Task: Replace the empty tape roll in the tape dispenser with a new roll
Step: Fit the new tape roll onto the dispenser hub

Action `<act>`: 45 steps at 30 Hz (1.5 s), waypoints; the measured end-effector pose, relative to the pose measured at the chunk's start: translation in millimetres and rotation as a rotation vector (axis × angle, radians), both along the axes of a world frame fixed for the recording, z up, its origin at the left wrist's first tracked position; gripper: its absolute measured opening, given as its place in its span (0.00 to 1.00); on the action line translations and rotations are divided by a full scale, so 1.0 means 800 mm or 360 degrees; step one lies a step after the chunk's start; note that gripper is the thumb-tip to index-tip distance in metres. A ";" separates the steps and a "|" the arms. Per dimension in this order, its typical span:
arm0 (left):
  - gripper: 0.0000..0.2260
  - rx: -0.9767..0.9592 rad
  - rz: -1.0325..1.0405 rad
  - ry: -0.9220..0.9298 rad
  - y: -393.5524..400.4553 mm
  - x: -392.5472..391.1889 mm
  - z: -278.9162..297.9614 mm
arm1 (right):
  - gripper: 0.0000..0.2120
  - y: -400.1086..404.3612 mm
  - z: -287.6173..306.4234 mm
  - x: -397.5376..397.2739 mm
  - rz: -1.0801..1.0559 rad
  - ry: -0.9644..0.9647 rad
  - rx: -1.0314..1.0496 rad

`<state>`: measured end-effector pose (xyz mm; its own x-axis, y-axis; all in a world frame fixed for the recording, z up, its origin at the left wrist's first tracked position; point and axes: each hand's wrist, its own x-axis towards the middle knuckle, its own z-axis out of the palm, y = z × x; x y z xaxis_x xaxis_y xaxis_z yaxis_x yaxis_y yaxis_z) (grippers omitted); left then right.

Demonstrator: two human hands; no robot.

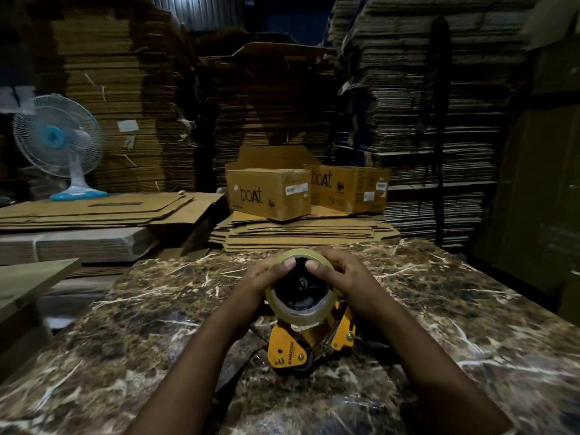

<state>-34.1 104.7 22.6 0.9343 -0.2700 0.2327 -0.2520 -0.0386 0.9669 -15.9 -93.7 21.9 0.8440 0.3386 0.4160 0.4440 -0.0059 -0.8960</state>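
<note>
Stacks of flattened cardboard [423,120] wall in a dim storeroom, where a marble-patterned desk [141,324] carries a yellow tape dispenser [301,346]. A clear tape roll [303,304] sits over the dispenser's black hub. The left hand [266,277] and right hand [342,277] grip the roll from either side, thumbs pressing its upper rim.

Dim storeroom, stacked flattened cardboard [423,120], table fan [59,136], marble-patterned tabletop [455,309]
</note>
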 end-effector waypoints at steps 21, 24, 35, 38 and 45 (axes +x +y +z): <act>0.34 -0.0246 -0.0017 0.0156 -0.001 0.006 0.001 | 0.24 0.008 -0.004 -0.003 -0.0153 0.0098 0.0232; 0.29 -0.0185 -0.0038 0.0119 0.000 0.007 0.001 | 0.29 -0.007 -0.002 -0.002 0.0075 0.0229 0.0224; 0.38 -0.0189 -0.0105 0.0076 0.005 0.011 0.003 | 0.21 -0.018 0.008 -0.009 0.0130 0.0286 0.0199; 0.38 -0.0185 -0.0111 0.0068 0.004 0.010 0.005 | 0.15 -0.018 0.010 -0.012 0.0106 0.0309 0.0243; 0.26 -0.0072 -0.0167 0.0040 0.010 0.006 0.009 | 0.18 -0.020 0.000 -0.003 0.0039 0.0260 0.0249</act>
